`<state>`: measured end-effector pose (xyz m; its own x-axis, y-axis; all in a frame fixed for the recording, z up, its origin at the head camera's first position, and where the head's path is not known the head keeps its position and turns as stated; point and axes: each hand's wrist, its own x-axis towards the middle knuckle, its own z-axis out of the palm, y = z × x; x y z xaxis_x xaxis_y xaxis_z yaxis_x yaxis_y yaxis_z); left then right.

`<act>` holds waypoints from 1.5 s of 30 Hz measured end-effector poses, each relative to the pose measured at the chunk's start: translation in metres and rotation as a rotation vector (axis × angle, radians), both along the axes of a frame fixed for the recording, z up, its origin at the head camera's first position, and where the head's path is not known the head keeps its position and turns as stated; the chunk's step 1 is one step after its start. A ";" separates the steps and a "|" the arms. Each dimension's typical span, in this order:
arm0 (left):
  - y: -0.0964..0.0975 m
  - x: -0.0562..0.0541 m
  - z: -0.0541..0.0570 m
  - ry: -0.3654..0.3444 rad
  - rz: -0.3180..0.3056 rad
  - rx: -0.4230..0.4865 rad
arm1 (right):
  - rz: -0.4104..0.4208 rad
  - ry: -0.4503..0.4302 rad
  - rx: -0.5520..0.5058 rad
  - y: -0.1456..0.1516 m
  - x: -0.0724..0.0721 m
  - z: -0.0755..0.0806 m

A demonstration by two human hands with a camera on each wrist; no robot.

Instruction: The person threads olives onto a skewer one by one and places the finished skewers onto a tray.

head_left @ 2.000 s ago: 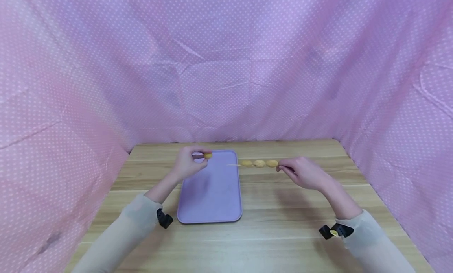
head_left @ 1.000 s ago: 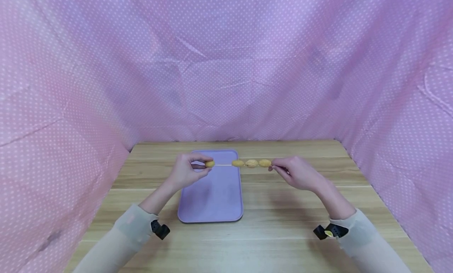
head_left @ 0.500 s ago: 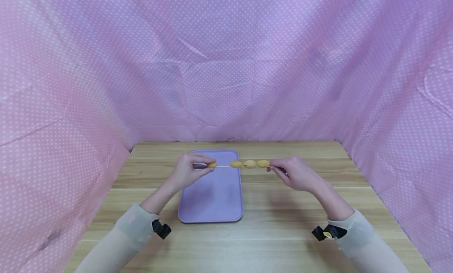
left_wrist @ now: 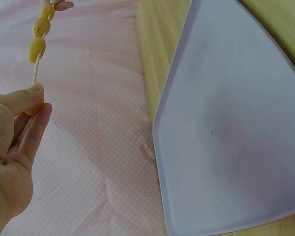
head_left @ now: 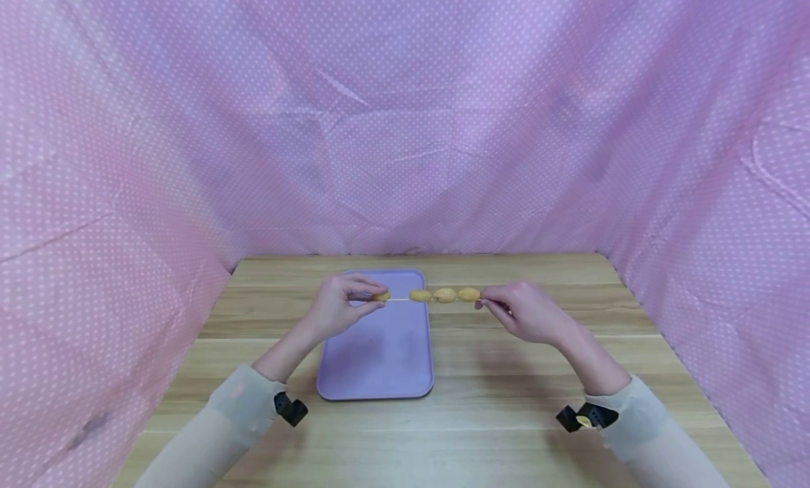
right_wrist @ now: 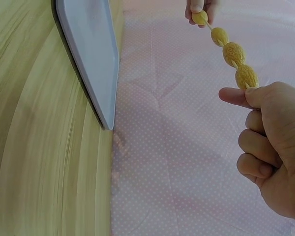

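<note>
A thin wooden skewer [head_left: 399, 299] is held level above the tray, with three yellow, wrinkled oval pieces [right_wrist: 234, 54] threaded on it near its right end. My right hand [head_left: 531, 311] pinches that end between thumb and index finger, the other fingers curled into the palm. With thumb and fingertips, my left hand [head_left: 335, 309] pinches a fourth such yellow oval piece [head_left: 381, 297], partly covered by the fingers. The skewer's left end runs up to this piece and its tip is hidden there. Bare skewer shows between it and the threaded three.
A shallow purple tray [head_left: 380, 361] lies lengthwise on the wooden table [head_left: 481, 432], left of the middle, below the left hand. Pink dotted cloth [head_left: 405, 157] hangs behind the table and along both sides.
The right hand has brought the skewer leftward to the piece in the left hand, closing the gap at the tip. The bare stretch of skewer between that piece and the others has since grown shorter.
</note>
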<state>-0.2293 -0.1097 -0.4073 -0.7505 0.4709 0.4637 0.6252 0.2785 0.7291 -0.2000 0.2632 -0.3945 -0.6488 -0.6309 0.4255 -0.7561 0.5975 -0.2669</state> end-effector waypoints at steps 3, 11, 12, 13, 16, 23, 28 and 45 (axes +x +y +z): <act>0.000 0.000 0.000 0.023 0.010 -0.017 | 0.006 0.016 0.000 -0.001 0.000 0.000; 0.002 -0.001 0.000 0.032 0.002 -0.035 | 0.003 -0.003 0.003 -0.003 0.001 0.001; 0.002 -0.002 0.000 0.029 0.000 -0.038 | 0.002 -0.010 0.003 -0.003 0.001 0.001; 0.002 -0.002 0.000 0.025 -0.005 -0.040 | 0.002 -0.018 0.003 -0.003 0.001 0.001; 0.002 -0.001 0.000 0.026 -0.011 -0.051 | 0.001 -0.039 0.004 -0.004 0.001 0.001; 0.004 -0.002 0.001 0.026 -0.042 -0.037 | 0.003 -0.032 0.002 -0.007 0.000 0.002; 0.005 -0.004 0.003 -0.029 -0.051 -0.012 | -0.008 -0.014 0.008 -0.006 0.000 0.002; 0.005 -0.007 0.010 -0.181 -0.076 0.050 | 0.032 0.129 -0.039 -0.001 -0.003 -0.002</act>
